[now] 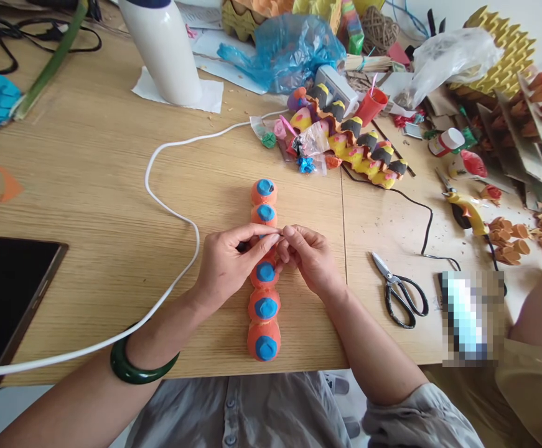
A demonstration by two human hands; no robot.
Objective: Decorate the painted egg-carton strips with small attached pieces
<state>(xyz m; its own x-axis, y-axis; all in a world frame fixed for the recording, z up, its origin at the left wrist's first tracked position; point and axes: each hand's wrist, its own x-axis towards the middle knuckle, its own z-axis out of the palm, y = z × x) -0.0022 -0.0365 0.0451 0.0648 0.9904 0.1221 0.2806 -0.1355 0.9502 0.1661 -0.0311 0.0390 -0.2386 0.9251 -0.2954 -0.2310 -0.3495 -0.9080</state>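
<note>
A row of rounded orange pieces with blue clay discs (266, 308) stands upright in the view on the wooden table, directly under both hands. A small dark spot shows on the topmost blue disc. My left hand (226, 261) and my right hand (310, 255) meet above the row's middle, thumbs and forefingers pinched together fingertip to fingertip. Whatever sits between the fingertips is too small to name. The hands cover part of the middle pieces.
Black-handled scissors (399, 292) lie right of my right hand. A white cable (196, 230) curves along the left, near a black phone (9, 298). Farther back are a white bottle (165, 56), a blue bag (294, 50) and painted egg-carton strips (355, 140). Another person sits at right.
</note>
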